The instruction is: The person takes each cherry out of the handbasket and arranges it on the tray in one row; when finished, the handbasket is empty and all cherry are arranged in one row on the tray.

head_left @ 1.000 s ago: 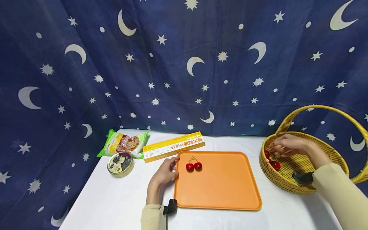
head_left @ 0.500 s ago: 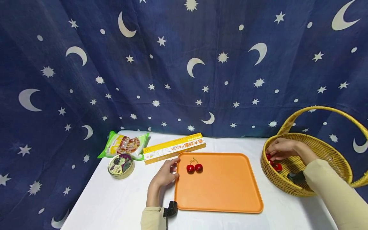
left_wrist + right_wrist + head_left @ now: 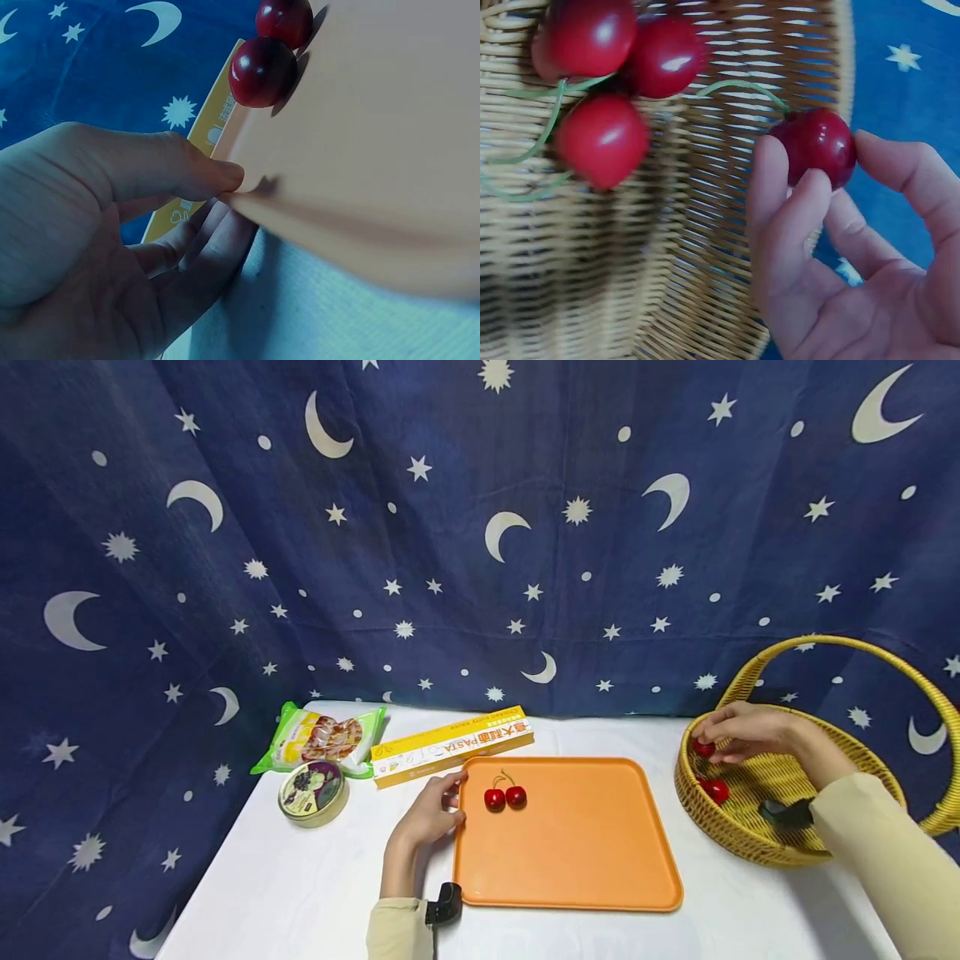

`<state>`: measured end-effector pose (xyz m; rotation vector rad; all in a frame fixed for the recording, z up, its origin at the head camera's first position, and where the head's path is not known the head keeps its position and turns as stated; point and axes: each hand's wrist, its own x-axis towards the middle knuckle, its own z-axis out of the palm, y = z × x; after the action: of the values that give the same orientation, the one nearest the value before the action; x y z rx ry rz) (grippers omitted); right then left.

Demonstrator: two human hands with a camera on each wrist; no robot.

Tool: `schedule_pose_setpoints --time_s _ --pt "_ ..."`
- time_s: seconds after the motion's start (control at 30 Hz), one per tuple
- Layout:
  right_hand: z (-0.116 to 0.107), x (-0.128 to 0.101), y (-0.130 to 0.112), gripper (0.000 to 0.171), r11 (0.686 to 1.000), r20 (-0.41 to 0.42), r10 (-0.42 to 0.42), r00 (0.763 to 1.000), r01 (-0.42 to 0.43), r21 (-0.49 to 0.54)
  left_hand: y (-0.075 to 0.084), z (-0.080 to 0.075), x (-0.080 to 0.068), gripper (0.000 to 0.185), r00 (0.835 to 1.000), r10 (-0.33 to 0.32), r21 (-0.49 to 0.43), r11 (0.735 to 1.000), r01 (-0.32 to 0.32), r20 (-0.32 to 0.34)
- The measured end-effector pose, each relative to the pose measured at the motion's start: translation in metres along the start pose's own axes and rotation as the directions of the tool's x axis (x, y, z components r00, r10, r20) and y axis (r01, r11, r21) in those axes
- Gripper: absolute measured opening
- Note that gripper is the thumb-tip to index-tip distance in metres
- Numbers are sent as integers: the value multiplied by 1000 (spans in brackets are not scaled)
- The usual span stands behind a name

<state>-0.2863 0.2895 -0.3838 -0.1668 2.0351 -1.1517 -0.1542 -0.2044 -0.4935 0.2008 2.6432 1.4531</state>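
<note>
My right hand point(image 3: 752, 732) is over the left side of a wicker basket point(image 3: 862, 739). In the right wrist view its fingers and thumb pinch a dark red cherry point(image 3: 821, 146) with a green stem. Several other cherries point(image 3: 604, 141) lie on the basket's bottom. The left hand point(image 3: 427, 810) grips the left rim of an orange tray point(image 3: 577, 852); in the left wrist view the thumb point(image 3: 202, 169) lies on top of the rim, the other fingers under it. Two cherries point(image 3: 505, 798) with stems rest on the tray near its upper left corner.
A yellow and white pasta box point(image 3: 453, 746) lies behind the tray. To its left are a green-edged food packet point(image 3: 326, 739) and a round tin point(image 3: 313, 793). The basket's tall handle point(image 3: 862, 647) arches over it. A starry blue curtain point(image 3: 420, 543) hangs behind the table.
My right hand has reached to the cherries at the basket's left side, taken hold of one and lifted it off the others. The left hand stays on the tray rim.
</note>
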Motion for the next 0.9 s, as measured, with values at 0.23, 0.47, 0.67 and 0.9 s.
schedule_pose_setpoints --time_s 0.23,0.47,0.67,0.9 --pt "0 -18 -12 33 985 -30 -174 984 174 0 -1 0 -1 68 1000 -13 4 1000 13 -2" --pt "31 -16 -34 26 954 -56 -295 954 290 -71 0 0 0 68 1000 -17 10 1000 17 -5" --pt "84 12 -53 39 920 -56 -366 929 352 -175 -1 -2 2 68 1000 -14 12 1000 14 -7" --pt "150 62 -57 30 859 -28 -481 877 464 -216 0 0 1 69 1000 0 -22 1000 0 7"
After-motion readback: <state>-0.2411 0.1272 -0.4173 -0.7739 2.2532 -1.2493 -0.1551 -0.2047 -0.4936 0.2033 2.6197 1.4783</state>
